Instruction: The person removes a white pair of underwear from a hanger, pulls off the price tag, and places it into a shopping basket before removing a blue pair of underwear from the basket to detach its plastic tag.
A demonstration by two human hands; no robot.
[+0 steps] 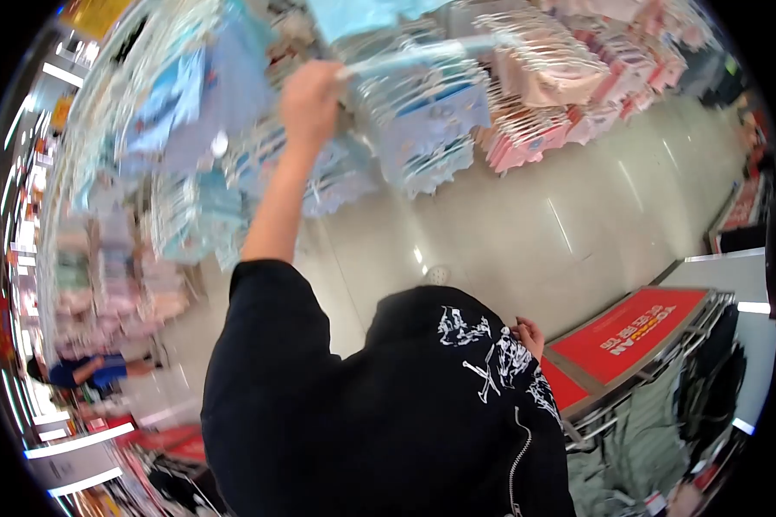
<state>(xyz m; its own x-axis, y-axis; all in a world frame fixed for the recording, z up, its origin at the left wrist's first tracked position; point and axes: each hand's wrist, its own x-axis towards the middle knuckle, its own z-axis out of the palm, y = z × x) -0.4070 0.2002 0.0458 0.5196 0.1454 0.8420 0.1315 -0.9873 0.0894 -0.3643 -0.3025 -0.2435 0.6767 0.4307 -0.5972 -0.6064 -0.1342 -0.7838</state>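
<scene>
My left hand [312, 102] is raised among hanging children's clothes and closed in a fist at the end of a pale blue bar-like strip [427, 54]; blur hides exactly what it grips. Light blue garments [181, 108] hang to its left, and more blue ones on white hangers [431, 121] to its right. Low at my right side, my right hand [530, 336] shows only in part past the black sleeve. Its fingers are loosely bent and apart, with nothing seen in them, near a red sign [625, 332].
Pink garments [535, 129] hang further right, over a shiny tiled floor [526, 224]. Dark and grey-green clothes [655, 422] hang below the red sign. At the far left stands a person in blue [82, 370], close to more pink clothes [116, 280].
</scene>
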